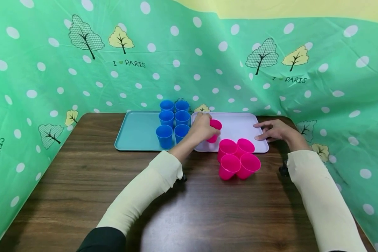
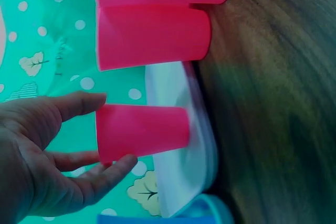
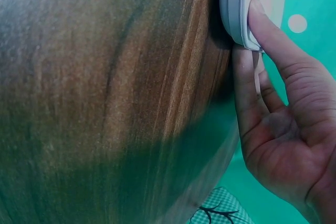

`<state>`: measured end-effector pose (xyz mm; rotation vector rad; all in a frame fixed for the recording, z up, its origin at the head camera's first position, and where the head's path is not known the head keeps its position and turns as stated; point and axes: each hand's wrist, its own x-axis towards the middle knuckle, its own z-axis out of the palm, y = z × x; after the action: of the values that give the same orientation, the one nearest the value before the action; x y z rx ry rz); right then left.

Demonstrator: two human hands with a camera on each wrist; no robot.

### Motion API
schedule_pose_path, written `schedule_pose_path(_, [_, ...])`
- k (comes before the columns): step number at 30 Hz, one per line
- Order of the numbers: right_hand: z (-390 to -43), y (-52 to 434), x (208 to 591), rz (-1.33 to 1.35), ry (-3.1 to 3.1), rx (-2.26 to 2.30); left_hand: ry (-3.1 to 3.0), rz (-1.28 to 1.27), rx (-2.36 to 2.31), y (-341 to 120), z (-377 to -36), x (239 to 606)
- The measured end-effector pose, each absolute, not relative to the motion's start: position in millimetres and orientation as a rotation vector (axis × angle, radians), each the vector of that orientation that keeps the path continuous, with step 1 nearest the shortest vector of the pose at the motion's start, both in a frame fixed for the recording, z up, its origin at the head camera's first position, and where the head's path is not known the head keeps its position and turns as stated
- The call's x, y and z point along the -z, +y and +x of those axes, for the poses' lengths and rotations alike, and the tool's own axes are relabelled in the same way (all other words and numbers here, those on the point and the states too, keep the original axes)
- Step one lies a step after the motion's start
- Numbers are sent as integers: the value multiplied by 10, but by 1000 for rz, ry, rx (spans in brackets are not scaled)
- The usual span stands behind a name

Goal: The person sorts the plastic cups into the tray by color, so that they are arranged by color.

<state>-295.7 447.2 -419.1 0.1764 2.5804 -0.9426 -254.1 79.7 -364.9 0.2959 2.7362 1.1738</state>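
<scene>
My left hand [image 1: 208, 130] grips a pink cup [image 1: 215, 126] that stands at the left end of the white tray [image 1: 239, 122]. In the left wrist view the thumb and fingers of that hand [image 2: 113, 129] pinch the pink cup [image 2: 142, 131] near its rim, over the white tray [image 2: 178, 171]. My right hand [image 1: 271, 130] rests with straight fingers on the tray's right edge. The right wrist view shows that hand [image 3: 249, 32] with a finger on the tray's rim [image 3: 236, 3] and the thumb on the table below it.
Several pink cups [image 1: 237, 159] stand clustered on the brown wooden table [image 1: 82, 182] just in front of the white tray. Several blue cups [image 1: 173, 120] fill the right side of a teal tray [image 1: 135, 131]. A green dotted cloth surrounds the table.
</scene>
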Motion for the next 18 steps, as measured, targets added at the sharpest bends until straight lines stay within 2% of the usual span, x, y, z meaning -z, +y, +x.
schedule_pose_path(18, [-2935, 4477, 4187, 161, 2571, 931, 2779, 144, -1422, 999, -2613, 4033])
